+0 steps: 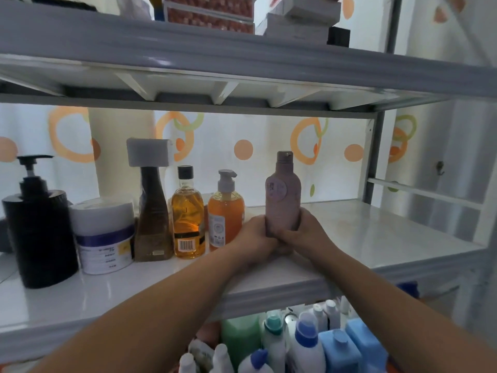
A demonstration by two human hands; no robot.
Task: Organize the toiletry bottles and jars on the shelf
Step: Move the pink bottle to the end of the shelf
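We hold the pink bottle [283, 195] upright on the shelf [376, 238], our left hand [255, 234] and right hand [301, 232] both closed around its lower part. The orange pump bottle [226, 211] stands just beside it, to the left.

left hand [254, 232], right hand [304, 232], both clasped, arms outstretched

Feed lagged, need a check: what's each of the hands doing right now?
Left hand: closed around the lower part of the pink bottle, which stands upright on the shelf.
Right hand: closed on the same pink bottle.
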